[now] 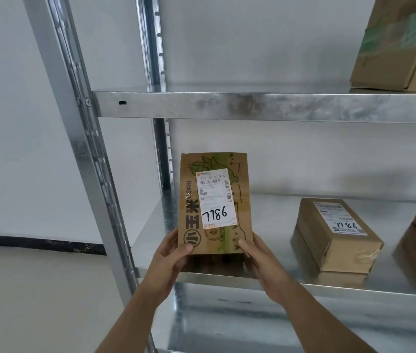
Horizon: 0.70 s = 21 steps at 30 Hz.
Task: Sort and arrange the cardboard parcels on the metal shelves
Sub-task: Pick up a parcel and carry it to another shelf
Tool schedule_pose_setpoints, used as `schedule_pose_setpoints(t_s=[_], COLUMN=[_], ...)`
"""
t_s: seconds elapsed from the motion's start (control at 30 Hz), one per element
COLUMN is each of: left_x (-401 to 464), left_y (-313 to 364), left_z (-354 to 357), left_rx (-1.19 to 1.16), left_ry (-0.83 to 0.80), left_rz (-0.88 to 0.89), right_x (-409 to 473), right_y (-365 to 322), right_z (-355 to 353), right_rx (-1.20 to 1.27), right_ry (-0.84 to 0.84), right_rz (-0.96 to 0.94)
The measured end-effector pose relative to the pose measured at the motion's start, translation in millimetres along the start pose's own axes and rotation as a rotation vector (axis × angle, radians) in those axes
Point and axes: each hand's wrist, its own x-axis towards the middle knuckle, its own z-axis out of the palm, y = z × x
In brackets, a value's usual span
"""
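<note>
— What's written on the corn parcel (pixel 214 203) I'm holding?

— Its white shipping label (pixel 216 198) has "507 N705 094" printed along the top and "7786" handwritten in black lower down. Left of the label, the cardboard itself reads "CORN", with "小玉米" in large characters running below that.

— And the stacked box (pixel 335 235) to the right of my parcel?

— Its own label (pixel 340 218) carries handwritten digits, upside down from here, seemingly "7796". The small print is too fine to read.
</note>
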Motion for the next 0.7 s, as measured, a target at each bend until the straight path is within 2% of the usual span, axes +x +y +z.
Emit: schedule_pose_setpoints(t_s=[0.7], left_x=[12.6], left_y=[-2.6], left_z=[-5.0], left_rx=[-0.001], left_ry=[-0.018], left_rz=[-0.022], right_x=[-1.8], right_y=[1.6], right_z=[3.9], right_rx=[-0.01], right_ry=[0.047], right_rz=[-0.025])
